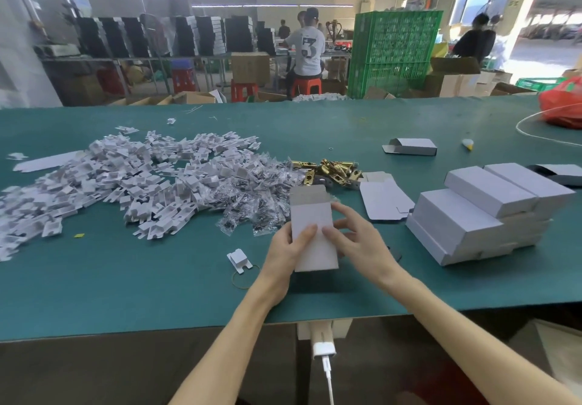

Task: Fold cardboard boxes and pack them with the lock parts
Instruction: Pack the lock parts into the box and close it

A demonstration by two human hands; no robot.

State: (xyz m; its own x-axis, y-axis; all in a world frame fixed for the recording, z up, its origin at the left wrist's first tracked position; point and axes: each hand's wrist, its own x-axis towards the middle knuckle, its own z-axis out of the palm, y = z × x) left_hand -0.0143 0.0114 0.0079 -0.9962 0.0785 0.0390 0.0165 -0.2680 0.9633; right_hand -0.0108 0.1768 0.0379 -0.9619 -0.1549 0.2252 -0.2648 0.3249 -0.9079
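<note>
Left hand (288, 247) is gripping the cardboard box (311, 231): thumb across the front, fingers curled behind. Right hand (356, 241) is pinching its right side. Box is being held just nearer than the brass lock parts (330, 171), top flap open.

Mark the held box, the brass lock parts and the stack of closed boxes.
held box (311, 215): head view, front panel.
brass lock parts (333, 170): head view, pile middle.
stack of closed boxes (488, 189): head view, top box.

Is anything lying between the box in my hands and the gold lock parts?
Nothing visible. The box opens toward the gold lock parts; small clear bags lie left of that gap, a flat blank right.
</note>
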